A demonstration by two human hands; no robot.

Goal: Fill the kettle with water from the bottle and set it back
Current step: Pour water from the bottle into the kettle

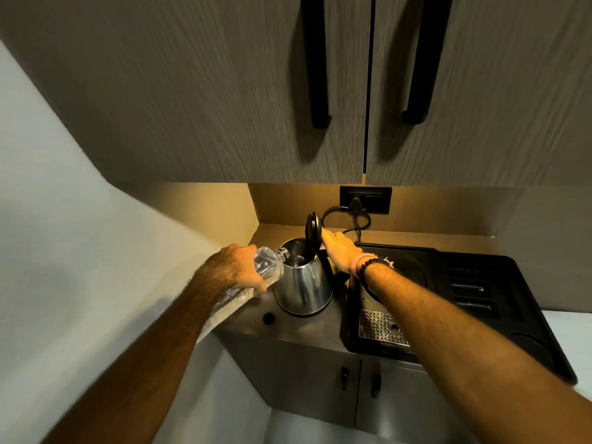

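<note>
On the desk corner under the cabinets: bottle tipped into open kettle, pour underway.

Kettle (pixel 304 283) stands upright on the desk (pixel 320 328), off its round base (pixel 405 270) in the black tray (pixel 512 283) just beside it, probably so the pour stays clear of the powered part. Lid (pixel 313 230) is up; right hand (pixel 341 248) touches it with fingers stretched out, not wrapped, apparently holding it back out of the way. Left hand (pixel 238 270) has fingers closed round the clear bottle (pixel 266 269), which lies tilted with its neck at the kettle rim so water runs in. Black cap (pixel 268 318) sits near the kettle, likely the bottle's. Cord (pixel 346 219) runs to the wall socket (pixel 365 199). Kettle not yet returned to base.
</note>
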